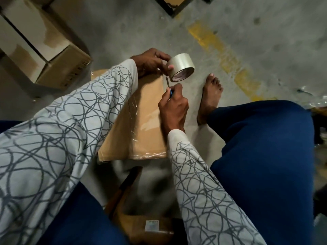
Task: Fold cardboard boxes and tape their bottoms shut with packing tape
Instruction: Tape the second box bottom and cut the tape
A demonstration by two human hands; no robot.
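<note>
Just above the frame's centre, at the box's (141, 112) far edge, my left hand (150, 61) pinches the tape roll (180, 68), and my right hand (174, 105), directly below, pinches a small blade (167, 82) pointing up at the tape between them.

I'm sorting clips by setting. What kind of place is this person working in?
Probably a warehouse or packing area: bare concrete floor with a worn yellow painted line, and taped cardboard boxes stacked nearby.

No text reads clearly — the tape roll (180, 69) core bears red print, seemingly a brand, and a box's white label (152, 224) is blurred.
</note>
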